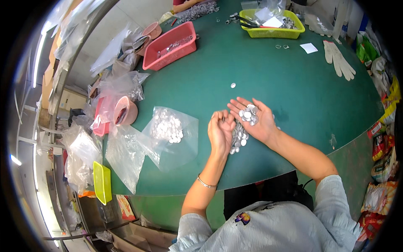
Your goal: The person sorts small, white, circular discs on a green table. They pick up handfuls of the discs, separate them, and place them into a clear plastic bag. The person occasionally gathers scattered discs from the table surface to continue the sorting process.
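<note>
My right hand (265,126) is turned palm up, fingers stretched, with several small round silver discs (248,114) lying in its palm. Close beside it on the left is my left hand (220,133), its fingers curled in toward the thumb; what they hold, if anything, is too small to make out. Beneath and between the hands, a pile of the same discs (239,138) rests on the green table (268,63), partly covered by them. One single disc (233,85) lies farther off. To the left, many whitish discs (168,127) sit on or in a clear plastic bag (184,145).
A red basket (191,44) of metal pieces stands far left, a yellow basket (294,31) far right. Near the latter are a white glove (338,61) and white paper (309,48). A pink cup (126,111) and plastic bags line the left edge. Another person's arm (184,6) shows at the top.
</note>
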`<state>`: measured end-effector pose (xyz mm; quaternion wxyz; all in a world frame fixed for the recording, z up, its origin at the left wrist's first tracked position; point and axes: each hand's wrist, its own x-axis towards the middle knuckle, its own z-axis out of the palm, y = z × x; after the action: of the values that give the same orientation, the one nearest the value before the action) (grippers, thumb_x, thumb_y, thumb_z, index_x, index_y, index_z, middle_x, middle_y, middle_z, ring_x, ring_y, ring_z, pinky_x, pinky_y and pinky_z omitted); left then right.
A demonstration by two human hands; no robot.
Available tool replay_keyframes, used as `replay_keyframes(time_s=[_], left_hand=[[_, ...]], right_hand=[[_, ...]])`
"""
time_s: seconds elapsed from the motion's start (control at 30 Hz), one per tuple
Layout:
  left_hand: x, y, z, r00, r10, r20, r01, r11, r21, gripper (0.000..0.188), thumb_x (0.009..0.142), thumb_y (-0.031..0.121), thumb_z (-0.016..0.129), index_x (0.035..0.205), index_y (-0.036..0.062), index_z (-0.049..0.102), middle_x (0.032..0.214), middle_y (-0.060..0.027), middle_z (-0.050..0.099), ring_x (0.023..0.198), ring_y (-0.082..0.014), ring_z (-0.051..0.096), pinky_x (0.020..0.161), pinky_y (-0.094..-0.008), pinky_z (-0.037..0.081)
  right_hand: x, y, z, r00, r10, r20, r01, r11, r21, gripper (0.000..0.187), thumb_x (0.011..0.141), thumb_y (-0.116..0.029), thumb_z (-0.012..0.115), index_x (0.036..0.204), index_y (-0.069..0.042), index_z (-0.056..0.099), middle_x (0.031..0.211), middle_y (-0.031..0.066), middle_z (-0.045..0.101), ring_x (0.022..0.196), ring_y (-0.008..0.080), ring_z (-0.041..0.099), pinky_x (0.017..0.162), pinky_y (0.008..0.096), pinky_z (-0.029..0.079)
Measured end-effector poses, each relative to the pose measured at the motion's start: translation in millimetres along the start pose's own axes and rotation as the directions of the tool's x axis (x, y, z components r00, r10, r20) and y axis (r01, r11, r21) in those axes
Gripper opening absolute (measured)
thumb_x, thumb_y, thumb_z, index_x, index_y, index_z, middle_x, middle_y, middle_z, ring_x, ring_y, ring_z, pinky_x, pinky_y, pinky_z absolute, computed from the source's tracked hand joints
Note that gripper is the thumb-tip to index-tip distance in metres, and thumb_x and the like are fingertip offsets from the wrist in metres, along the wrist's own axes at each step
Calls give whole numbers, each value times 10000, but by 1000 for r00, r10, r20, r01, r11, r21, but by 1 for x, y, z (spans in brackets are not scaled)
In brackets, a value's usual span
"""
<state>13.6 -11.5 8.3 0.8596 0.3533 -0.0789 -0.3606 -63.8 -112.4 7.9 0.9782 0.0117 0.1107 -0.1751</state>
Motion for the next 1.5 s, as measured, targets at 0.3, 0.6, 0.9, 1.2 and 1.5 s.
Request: replay_keyframes(time_s=[0.3, 0.6, 0.9, 1.2, 1.5], left_hand=[[-15, -8, 13, 954, 174, 245, -295, 384, 875, 195, 737, 24, 713, 891, -1, 597, 643, 20, 437, 572, -48, 402, 496, -202, 341], [-9, -12, 2, 977, 130, 168, -211, 547, 810, 142, 823, 92, 642, 861, -21, 564, 614, 31, 443, 504, -63, 386, 449, -209, 327], [2, -2, -3, 1000, -9, 9, 7, 977, 215, 109, 893, 93, 530, 914, -13, 544, 808, -58, 553, 622, -80, 479, 481, -202, 359], [-8, -8, 3, 928, 229, 294, -347, 244, 906, 187, 725, 17, 705, 899, -25, 652, 635, -9, 445, 587, -84, 409, 542, -239, 384], [-8, -8, 4, 975, 165, 150, -213, 487, 847, 101, 763, -6, 659, 858, -25, 629, 613, 5, 482, 583, -59, 424, 512, -225, 363]], right_hand=[[-7, 0, 3, 1000, 27, 8, -25, 983, -184, 483, 948, -323, 315, 1233, 55, 411, 1270, 193, 456, 1230, 310, 411, 1042, 430, 336], [-3, 2, -4, 1000, 26, -9, -28, 987, -160, 482, 939, -320, 338, 1221, 61, 422, 1267, 200, 460, 1222, 306, 417, 1049, 424, 327], [-4, 0, -4, 1000, 2, 12, 1, 979, -204, 475, 928, -308, 367, 1204, 74, 429, 1240, 198, 486, 1189, 274, 449, 1049, 392, 323], [-9, 7, -1, 1000, 3, -15, -8, 946, -324, 459, 927, -300, 362, 1188, 66, 457, 1233, 185, 494, 1178, 256, 448, 1034, 388, 329], [-11, 7, 1, 998, 18, -54, -36, 931, -363, 456, 927, -302, 345, 1178, 52, 487, 1199, 168, 520, 1123, 243, 483, 1009, 379, 350]])
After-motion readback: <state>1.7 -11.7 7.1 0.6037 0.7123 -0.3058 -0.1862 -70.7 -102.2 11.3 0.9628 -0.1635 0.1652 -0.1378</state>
